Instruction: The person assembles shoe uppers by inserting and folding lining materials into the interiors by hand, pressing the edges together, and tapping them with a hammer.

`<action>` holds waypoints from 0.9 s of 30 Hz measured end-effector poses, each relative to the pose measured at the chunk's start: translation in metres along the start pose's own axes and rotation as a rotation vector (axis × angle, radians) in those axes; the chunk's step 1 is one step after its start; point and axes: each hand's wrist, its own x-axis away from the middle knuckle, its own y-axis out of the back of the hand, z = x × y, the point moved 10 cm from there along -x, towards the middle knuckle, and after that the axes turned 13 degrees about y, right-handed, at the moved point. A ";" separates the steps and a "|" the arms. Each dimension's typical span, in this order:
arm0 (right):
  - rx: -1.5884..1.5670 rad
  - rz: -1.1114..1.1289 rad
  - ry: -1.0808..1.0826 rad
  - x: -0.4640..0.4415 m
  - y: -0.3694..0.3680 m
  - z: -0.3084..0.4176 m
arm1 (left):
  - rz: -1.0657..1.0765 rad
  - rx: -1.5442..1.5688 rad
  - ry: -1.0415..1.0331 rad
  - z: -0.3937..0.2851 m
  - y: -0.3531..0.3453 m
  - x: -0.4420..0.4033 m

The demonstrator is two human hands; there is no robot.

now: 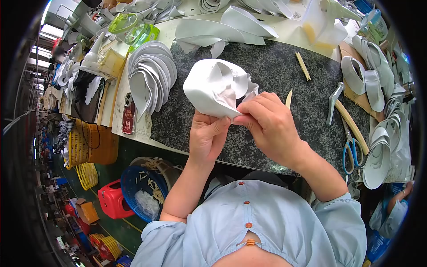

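Over the speckled table [195,139], the left hand [207,133] pinches the near edge of a curled white piece [201,91], and the right hand [272,127] pinches it just beside; stacked white pieces [153,73] lie leftward, scissors [349,139] rightward.
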 end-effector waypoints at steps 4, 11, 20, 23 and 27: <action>-0.048 0.127 0.019 0.000 -0.010 0.003 | 0.018 -0.051 0.030 0.000 0.003 0.000; -0.049 0.246 0.050 0.006 -0.012 -0.003 | 0.000 -0.101 0.070 0.003 0.008 0.002; 0.058 -0.120 0.063 0.001 0.007 0.007 | -0.036 -0.197 -0.058 -0.001 0.004 0.006; 0.054 -0.086 0.062 0.001 0.004 0.005 | -0.071 -0.266 -0.081 -0.002 0.005 0.011; 0.078 -0.064 0.103 -0.001 0.009 0.005 | -0.213 -0.595 -0.086 -0.018 -0.003 0.014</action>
